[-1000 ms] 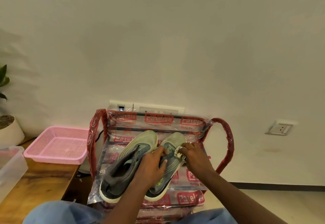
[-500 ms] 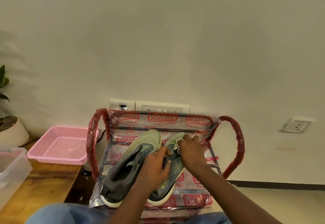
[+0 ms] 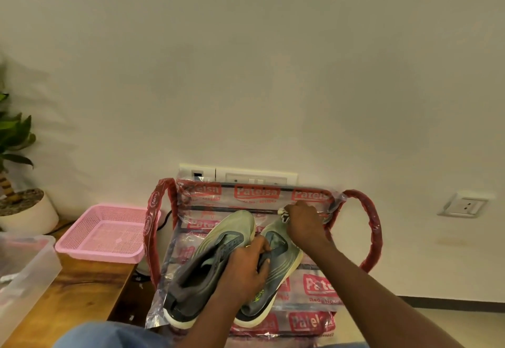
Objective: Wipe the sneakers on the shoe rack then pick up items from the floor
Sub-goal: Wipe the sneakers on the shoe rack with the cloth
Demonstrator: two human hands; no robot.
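I see the sneakers (image 3: pixel 232 265) lying side by side on the top of the shoe rack (image 3: pixel 317 287), toes pointing at the wall and heels toward the camera. They are grey and pale green with light soles. The left hand (image 3: pixel 246 268) is on the middle of the pair, its fingers curled over the inner edge of the right sneaker (image 3: pixel 287 260) where it meets the left sneaker (image 3: pixel 216 254), gripping them. The right hand (image 3: pixel 306 224) sits just beyond, at the toe of the right sneaker, and pinches a small bunched white cloth (image 3: pixel 284 215) with dark marks that pokes out on the thumb side. I cannot tell whether the cloth touches the toe.

The shoe rack is wrapped in clear plastic printed with red labels, and red-wrapped loops (image 3: pixel 374 232) rise at its two sides, one to each side of the hands. Left of the left hand a wooden desk (image 3: pixel 73 293) carries a pink basket (image 3: pixel 103 232), a clear plastic box (image 3: pixel 24 263) nearer the camera, and a white plant pot (image 3: pixel 30 213) further back. Behind the right hand a white switch panel (image 3: pixel 257 178) is on the wall, and a wall socket (image 3: pixel 463 205) sits well to the right. Light floor (image 3: pixel 437 325) shows at the lower right.
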